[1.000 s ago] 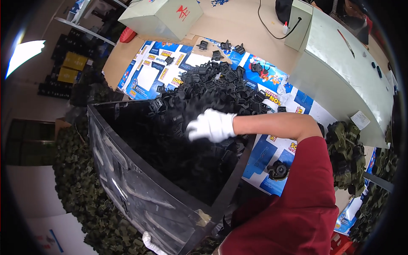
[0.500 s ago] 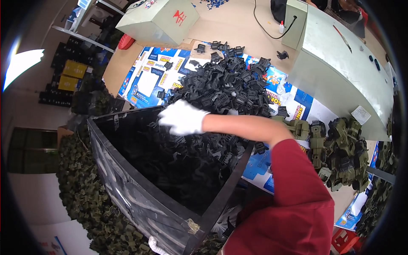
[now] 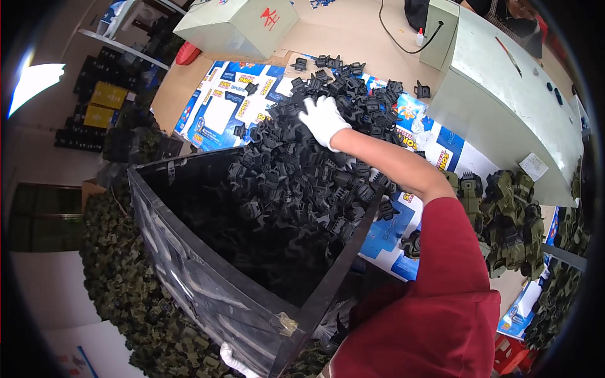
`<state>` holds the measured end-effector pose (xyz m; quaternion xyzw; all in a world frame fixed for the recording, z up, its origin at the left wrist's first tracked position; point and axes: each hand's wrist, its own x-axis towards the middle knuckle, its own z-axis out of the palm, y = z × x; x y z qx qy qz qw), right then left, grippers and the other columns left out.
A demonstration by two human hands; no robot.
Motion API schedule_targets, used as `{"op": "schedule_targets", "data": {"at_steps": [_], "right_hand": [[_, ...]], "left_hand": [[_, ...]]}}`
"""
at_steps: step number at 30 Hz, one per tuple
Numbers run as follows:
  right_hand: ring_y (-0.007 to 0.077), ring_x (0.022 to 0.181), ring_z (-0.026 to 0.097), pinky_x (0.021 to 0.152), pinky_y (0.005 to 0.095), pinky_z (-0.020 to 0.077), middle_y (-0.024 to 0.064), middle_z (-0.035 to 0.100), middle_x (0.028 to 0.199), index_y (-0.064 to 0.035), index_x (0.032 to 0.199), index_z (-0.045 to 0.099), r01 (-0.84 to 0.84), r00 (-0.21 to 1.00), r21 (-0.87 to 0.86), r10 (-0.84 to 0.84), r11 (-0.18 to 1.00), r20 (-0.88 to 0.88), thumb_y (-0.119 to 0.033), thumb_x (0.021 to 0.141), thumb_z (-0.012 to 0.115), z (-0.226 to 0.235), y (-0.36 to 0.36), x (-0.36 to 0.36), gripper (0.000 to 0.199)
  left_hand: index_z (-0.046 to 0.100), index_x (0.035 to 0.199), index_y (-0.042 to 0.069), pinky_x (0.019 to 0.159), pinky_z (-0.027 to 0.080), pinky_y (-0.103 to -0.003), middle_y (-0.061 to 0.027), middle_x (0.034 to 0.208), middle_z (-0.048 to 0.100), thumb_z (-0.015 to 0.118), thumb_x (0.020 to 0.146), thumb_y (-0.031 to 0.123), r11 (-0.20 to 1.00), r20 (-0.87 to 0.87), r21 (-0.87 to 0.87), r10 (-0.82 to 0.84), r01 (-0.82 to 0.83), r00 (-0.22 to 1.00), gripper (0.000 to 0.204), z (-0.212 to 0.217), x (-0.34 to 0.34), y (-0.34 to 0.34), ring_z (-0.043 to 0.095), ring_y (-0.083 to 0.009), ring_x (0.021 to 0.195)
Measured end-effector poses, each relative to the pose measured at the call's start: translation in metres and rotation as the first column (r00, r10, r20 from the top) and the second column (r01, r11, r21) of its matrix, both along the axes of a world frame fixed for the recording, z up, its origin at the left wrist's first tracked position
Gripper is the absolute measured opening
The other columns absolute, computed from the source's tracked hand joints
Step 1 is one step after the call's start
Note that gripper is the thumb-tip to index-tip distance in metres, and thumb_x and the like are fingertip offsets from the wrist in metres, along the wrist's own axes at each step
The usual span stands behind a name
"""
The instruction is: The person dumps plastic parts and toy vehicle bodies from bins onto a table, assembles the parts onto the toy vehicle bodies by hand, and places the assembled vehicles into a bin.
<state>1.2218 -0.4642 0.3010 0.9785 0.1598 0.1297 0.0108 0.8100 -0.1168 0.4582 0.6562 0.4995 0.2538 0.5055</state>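
My right hand (image 3: 324, 120), in a white glove, rests with fingers spread on a heap of small black plastic parts (image 3: 353, 101). The heap lies on printed cardboard and runs down over the far rim of a tilted black bin (image 3: 208, 246). More of these parts lie inside the bin, whose deeper end is dark. My left hand (image 3: 234, 360), also white-gloved, holds the bin low on its near outer side; only part of it shows at the lower edge.
Dark green molded parts (image 3: 504, 220) are piled at the right, and a large mass of green parts (image 3: 126, 283) lies left of the bin. Pale metal housings (image 3: 236, 28) stand on the table. A small bottle (image 3: 420, 38) stands at the back, and another person is partly visible top right.
My right hand has moved from above the bin's opening up and right onto the heap. Black parts have shifted toward the bin. My left hand stays at the bin.
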Motion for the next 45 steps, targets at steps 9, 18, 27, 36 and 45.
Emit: {"op": "schedule_targets", "data": {"at_steps": [9, 18, 27, 36, 45], "right_hand": [[0.0397, 0.123, 0.051, 0.094, 0.0457, 0.0502, 0.0199, 0.024, 0.155, -0.0098, 0.131, 0.055, -0.584, 0.196, 0.656, 0.867, 0.479, -0.458, -0.031, 0.061, 0.082, 0.052, 0.059, -0.134, 0.078], [0.0304, 0.111, 0.053, 0.077, 0.0427, 0.0531, 0.013, 0.048, 0.131, -0.0129, 0.105, 0.066, -0.659, 0.704, 0.214, 0.692, 0.721, -0.16, -0.015, 0.071, 0.067, 0.023, 0.0, -0.082, 0.034], [0.0392, 0.11, 0.059, 0.076, 0.0517, 0.0524, 0.0186, 0.059, 0.119, -0.0103, 0.123, 0.063, -0.659, 0.604, 0.427, 0.774, 0.619, -0.189, -0.028, 0.071, 0.073, 0.075, 0.104, -0.065, 0.056], [0.0277, 0.131, 0.044, 0.1, 0.0409, 0.0455, 0.0126, 0.059, 0.13, -0.0061, 0.13, 0.058, -0.652, 0.532, 0.395, 0.761, 0.648, -0.371, -0.064, 0.075, 0.066, -0.005, 0.148, -0.058, 0.081], [0.0275, 0.092, 0.068, 0.081, 0.0426, 0.0462, 0.0073, 0.071, 0.104, -0.0171, 0.114, 0.067, -0.573, 0.654, 0.192, 0.586, 0.797, -0.479, -0.052, 0.07, 0.067, 0.039, 0.076, -0.044, 0.056]], "left_hand": [[0.066, 0.106, 0.002, 0.089, 0.045, -0.043, -0.0117, 0.108, 0.063, 0.06, 0.086, 0.027, 0.997, 0.088, -0.074, 0.039, -0.033, 0.995, 0.032, 0.007, 0.006, -0.017, 0.056, -0.0273, 0.099], [0.062, 0.112, 0.003, 0.093, 0.042, -0.042, -0.0118, 0.116, 0.059, 0.062, 0.085, 0.032, 0.982, 0.15, -0.174, -0.048, 0.074, 0.987, 0.04, -0.006, -0.003, 0.014, 0.052, -0.0282, 0.106], [0.062, 0.107, 0.004, 0.088, 0.043, -0.041, -0.0101, 0.109, 0.059, 0.059, 0.086, 0.033, 0.996, 0.041, -0.013, -0.092, 0.092, 0.995, 0.036, 0.003, 0.001, -0.013, 0.053, -0.0262, 0.101], [0.062, 0.091, 0.006, 0.071, 0.047, -0.036, -0.0056, 0.085, 0.063, 0.04, 0.095, 0.021, 0.962, 0.002, -0.106, -0.251, 0.25, 0.968, 0.027, 0.003, -0.014, -0.001, 0.059, -0.0208, 0.079], [0.062, 0.098, 0.005, 0.078, 0.046, -0.038, -0.0077, 0.095, 0.061, 0.047, 0.092, 0.025, 0.97, 0.039, -0.182, -0.158, 0.162, 0.987, 0.026, -0.011, -0.021, 0.022, 0.057, -0.0229, 0.088]]}}
